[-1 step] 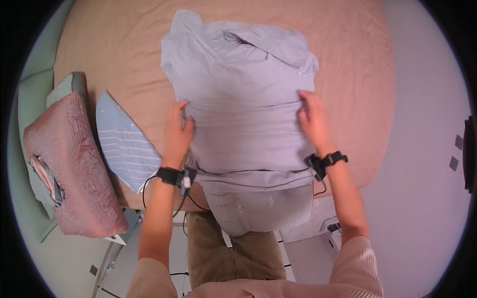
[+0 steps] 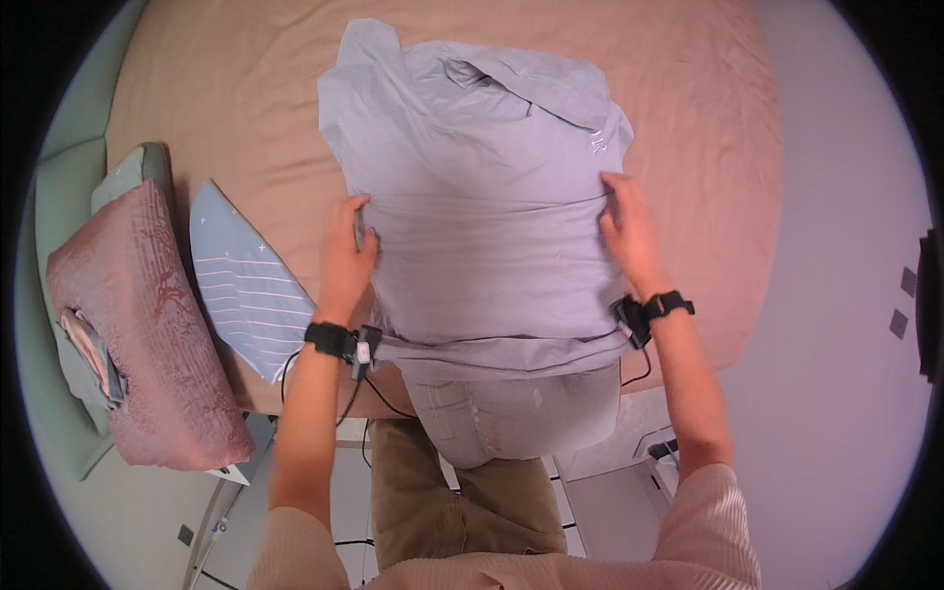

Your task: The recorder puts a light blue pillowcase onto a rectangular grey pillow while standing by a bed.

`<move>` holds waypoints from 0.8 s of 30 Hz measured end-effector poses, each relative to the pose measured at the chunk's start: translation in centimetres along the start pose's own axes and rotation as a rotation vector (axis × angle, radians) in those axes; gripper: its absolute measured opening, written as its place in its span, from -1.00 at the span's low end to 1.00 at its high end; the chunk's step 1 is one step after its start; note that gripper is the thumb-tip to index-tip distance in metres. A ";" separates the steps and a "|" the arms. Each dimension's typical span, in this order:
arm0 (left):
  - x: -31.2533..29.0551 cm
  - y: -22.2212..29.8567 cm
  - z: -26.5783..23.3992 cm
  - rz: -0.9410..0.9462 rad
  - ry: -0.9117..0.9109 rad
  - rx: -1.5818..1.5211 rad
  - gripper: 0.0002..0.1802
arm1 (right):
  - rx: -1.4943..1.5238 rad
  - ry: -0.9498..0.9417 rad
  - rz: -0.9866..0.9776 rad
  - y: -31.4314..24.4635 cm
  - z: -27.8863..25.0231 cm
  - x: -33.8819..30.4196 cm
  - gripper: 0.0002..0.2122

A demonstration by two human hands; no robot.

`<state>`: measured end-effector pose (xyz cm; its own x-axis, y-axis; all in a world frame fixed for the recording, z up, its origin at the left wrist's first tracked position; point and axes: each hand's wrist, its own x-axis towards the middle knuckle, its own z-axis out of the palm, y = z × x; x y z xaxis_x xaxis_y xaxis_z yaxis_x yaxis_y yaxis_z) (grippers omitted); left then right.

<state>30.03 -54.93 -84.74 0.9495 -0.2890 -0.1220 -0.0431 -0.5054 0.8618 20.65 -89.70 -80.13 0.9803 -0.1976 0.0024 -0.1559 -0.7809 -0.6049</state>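
Note:
A grey collared shirt (image 2: 482,246) lies on the bed with its collar end far from me. Creases cross its middle, and its hem is bunched at the near end. Beneath that hem a grey seamed fabric piece (image 2: 531,418) hangs over the bed's near edge; its kind is unclear. My left hand (image 2: 346,258) is at the shirt's left side, thumb and forefinger apart. At the opposite side, my right hand (image 2: 631,231) is open, its fingertips by the shirt's edge below a small white mark. Whether the fingertips press the cloth is hard to tell. Both wrists wear black straps with small cabled devices.
Left of the shirt lies a blue cloth (image 2: 246,285) with white stripes. A pink patterned pillow (image 2: 147,324) leans by the green headboard (image 2: 74,197). The tan bed sheet (image 2: 703,197) spreads around the shirt. Black cables (image 2: 388,401) hang from my wrists near the bed edge.
Both hands have shifted slightly outward, the left one to the left and the right one to the right. The shirt's right side has moved very slightly.

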 end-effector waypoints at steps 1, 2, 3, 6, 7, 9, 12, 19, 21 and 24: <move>0.9 -0.7 -0.2 0.001 -0.001 -0.002 -0.61 | -0.015 0.006 0.003 2.0 -0.6 0.6 -0.67; 1.4 -1.5 -0.1 0.124 -0.023 0.103 -0.61 | -0.032 0.010 0.008 3.9 -0.8 0.8 -0.68; 1.8 -2.0 0.0 0.247 -0.045 0.213 -0.60 | -0.031 0.009 0.010 5.1 -0.5 0.8 -0.68; 2.0 -3.4 0.7 0.279 -0.031 0.307 -0.63 | -0.064 -0.027 -0.008 6.7 0.9 0.4 -0.76; 2.1 -3.9 0.9 0.274 -0.034 0.310 -0.63 | -0.108 -0.029 0.012 6.8 1.7 0.2 -0.81; 2.3 -4.5 1.4 0.322 0.018 0.328 -0.70 | -0.155 -0.033 0.034 7.6 2.6 -0.3 -0.86; 2.6 -5.3 1.7 0.310 0.000 0.312 -0.83 | 0.118 0.117 0.072 8.8 3.6 -1.1 -0.93; -1.4 -7.0 3.5 -0.140 -0.017 0.009 -0.87 | 0.177 -0.066 0.174 8.2 1.9 -0.8 -0.92; -4.1 -5.0 3.8 -0.533 -0.188 -0.283 -0.82 | 0.209 -0.156 0.174 8.9 0.0 -2.3 -0.90; -9.2 -8.6 5.4 -0.304 -0.008 -0.202 -0.76 | 0.030 -0.157 0.068 8.8 0.3 -6.2 -0.90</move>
<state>19.97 -52.33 -93.71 0.9070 -0.1571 -0.3907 0.3037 -0.3988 0.8653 13.19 -95.20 -85.69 0.9748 -0.1524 -0.1629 -0.2214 -0.7501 -0.6232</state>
